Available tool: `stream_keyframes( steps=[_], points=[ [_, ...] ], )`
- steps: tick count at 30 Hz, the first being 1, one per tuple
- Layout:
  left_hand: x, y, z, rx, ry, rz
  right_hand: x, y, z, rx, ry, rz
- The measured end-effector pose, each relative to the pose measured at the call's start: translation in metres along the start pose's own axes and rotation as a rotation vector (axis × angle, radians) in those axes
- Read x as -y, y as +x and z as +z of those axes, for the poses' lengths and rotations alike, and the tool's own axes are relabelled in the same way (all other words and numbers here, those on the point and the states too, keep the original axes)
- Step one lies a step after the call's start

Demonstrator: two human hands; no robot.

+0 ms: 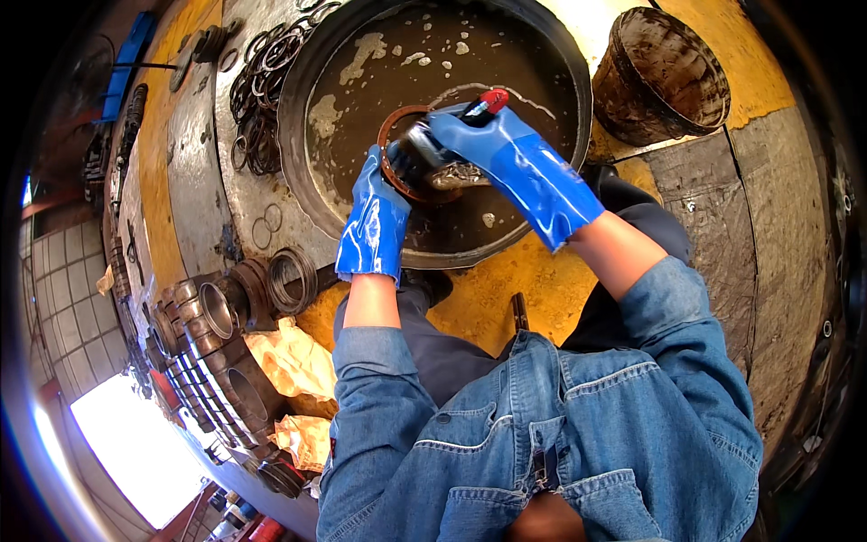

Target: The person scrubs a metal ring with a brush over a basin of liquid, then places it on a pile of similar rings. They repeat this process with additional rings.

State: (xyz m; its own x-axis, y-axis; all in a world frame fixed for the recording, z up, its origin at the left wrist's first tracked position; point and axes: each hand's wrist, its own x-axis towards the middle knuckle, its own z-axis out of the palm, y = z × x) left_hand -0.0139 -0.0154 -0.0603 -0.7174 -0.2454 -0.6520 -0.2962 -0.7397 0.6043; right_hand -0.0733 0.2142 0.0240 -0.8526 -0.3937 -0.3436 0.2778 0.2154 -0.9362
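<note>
Both my hands wear long blue rubber gloves and are over a wide, dark round tub (298, 172) of murky brown liquid. With its fingers closed on the near left rim, my left hand (373, 212) holds a rusty brown metal ring (388, 135). My right hand (479, 140) is wrapped around a black-handled tool with a red end (492, 100). The tool's working part is smeared by motion against the ring, so its kind is hard to make out. Below the ring the liquid is stirred up and shiny.
A dirty dark bucket (664, 77) stands right of the tub. Thin dark rings (266, 72) lie heaped to its left. Nearer on the left are stacked metal rings (291, 278), cylindrical metal parts (217, 312) and crumpled brown paper (291, 361). My legs straddle the yellow floor.
</note>
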Motion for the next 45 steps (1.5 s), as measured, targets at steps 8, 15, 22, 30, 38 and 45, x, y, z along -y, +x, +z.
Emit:
stream_keyframes(
  steps=[8,15,22,30,38,45],
  points=[
    [0.010,-0.003,-0.001,0.010,-0.134,0.101,-0.013,-0.014,0.037,0.211,-0.078,-0.074],
    [0.010,0.011,-0.005,0.064,-0.179,-0.029,-0.031,-0.038,-0.001,0.219,-0.646,-0.137],
    [0.015,-0.001,0.017,0.043,-0.107,0.020,0.004,-0.030,-0.001,0.100,-0.037,-0.095],
    [0.006,-0.007,0.009,0.007,-0.066,0.032,-0.023,-0.040,0.006,0.125,-0.347,-0.053],
    [0.004,-0.025,0.026,0.021,0.067,0.096,0.003,-0.026,-0.004,-0.002,-0.085,-0.175],
    [0.002,-0.013,0.008,0.137,0.025,0.098,-0.020,-0.021,0.008,0.167,-0.159,-0.119]
  ],
)
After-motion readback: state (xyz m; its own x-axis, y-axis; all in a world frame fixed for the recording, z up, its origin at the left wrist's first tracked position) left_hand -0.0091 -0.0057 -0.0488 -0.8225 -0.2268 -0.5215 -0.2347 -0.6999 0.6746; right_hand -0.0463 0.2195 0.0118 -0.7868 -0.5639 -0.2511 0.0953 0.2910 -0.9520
